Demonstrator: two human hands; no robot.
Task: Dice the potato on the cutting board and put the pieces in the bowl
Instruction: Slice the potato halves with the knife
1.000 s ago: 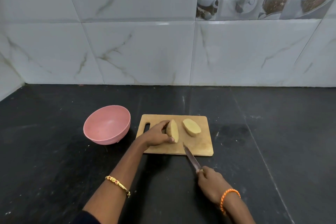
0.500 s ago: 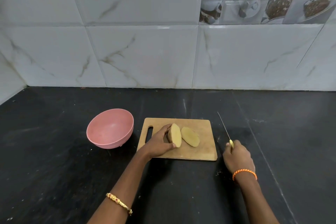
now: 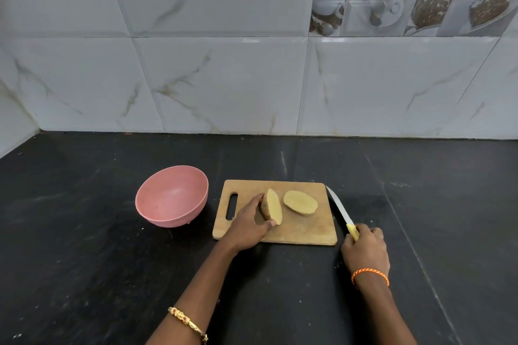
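**Hands on potato half and knife**

Left hand (image 3: pixel 249 225) grips 1 potato half (image 3: pixel 271 207) on edge on the cutting board (image 3: pixel 308 228); we note the other half (image 3: pixel 300 202) lying flat beside it. Right hand (image 3: pixel 364 249) clasps the knife (image 3: pixel 340 211) on the worktop (image 3: pixel 84 260). Pink bowl (image 3: pixel 172 199) sits left.

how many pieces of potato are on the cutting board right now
2. One potato half stands on edge mid-board, held by the left hand. The other half lies cut face up to its right. No smaller pieces show.
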